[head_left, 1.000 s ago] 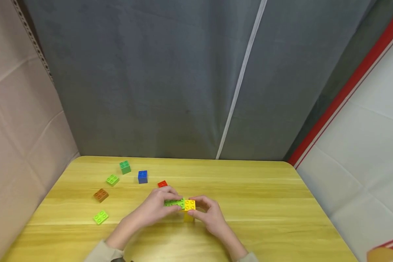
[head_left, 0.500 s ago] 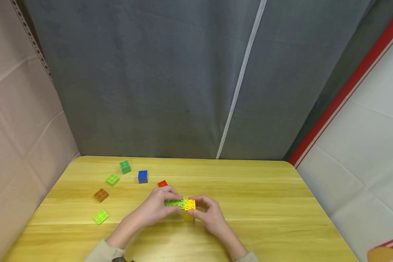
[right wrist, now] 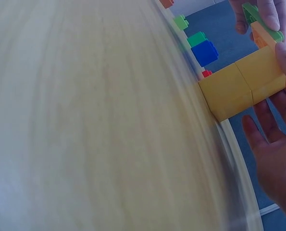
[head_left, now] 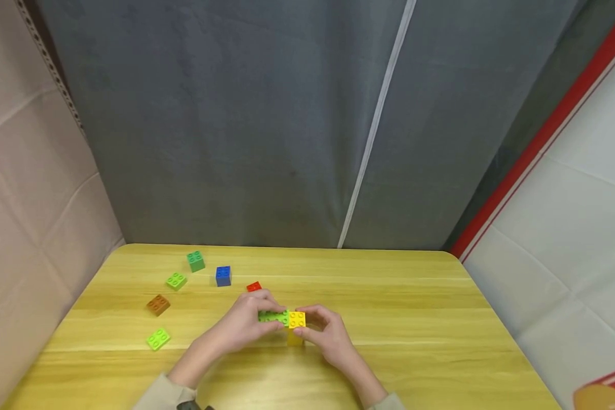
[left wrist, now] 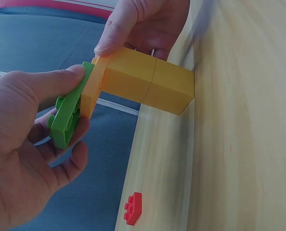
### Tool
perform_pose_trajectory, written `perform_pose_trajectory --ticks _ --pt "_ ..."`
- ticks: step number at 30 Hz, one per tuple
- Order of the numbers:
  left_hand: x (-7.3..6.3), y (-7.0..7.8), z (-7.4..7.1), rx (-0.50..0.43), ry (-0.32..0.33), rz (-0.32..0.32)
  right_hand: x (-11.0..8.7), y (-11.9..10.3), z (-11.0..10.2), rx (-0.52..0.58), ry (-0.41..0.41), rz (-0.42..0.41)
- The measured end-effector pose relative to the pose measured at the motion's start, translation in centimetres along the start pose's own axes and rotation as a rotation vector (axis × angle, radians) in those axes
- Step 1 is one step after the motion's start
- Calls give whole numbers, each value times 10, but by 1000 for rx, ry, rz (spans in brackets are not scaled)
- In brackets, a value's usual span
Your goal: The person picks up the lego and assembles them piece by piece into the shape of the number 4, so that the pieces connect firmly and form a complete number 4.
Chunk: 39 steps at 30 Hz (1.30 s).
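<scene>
On the table stands a stack of two yellow bricks, upright. A thinner orange-yellow brick lies across its top and juts out to the left. My left hand pinches a long green brick between thumb and fingers, right at the top of the thin brick. From the other side my right hand holds the upper part of the stack, thumb at the near side and fingers behind. Part of the green brick is hidden by the left fingers in the head view. A red brick lies just beyond the left hand.
To the left lie a blue brick, a dark green brick, a brown brick and two lime bricks, one farther back and one nearer. A grey curtain hangs behind the table.
</scene>
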State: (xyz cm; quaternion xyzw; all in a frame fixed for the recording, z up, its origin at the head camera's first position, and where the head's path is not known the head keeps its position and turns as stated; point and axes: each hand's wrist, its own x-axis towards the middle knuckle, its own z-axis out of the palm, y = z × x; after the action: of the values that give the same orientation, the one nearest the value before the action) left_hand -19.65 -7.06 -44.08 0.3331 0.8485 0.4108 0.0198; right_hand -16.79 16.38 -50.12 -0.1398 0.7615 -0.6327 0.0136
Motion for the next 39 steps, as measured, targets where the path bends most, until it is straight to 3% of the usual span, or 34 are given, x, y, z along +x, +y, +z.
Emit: perform_pose_trajectory --ticks 16,25,39 --pt "1 -2 -2 -33 -25 -6 0 1 0 12 -8 1" --pt "0 -2 -1 -27 -5 -9 1 2 0 3 1 6" --pt "-6 -4 1 56 20 32 0 3 2 22 16 -6"
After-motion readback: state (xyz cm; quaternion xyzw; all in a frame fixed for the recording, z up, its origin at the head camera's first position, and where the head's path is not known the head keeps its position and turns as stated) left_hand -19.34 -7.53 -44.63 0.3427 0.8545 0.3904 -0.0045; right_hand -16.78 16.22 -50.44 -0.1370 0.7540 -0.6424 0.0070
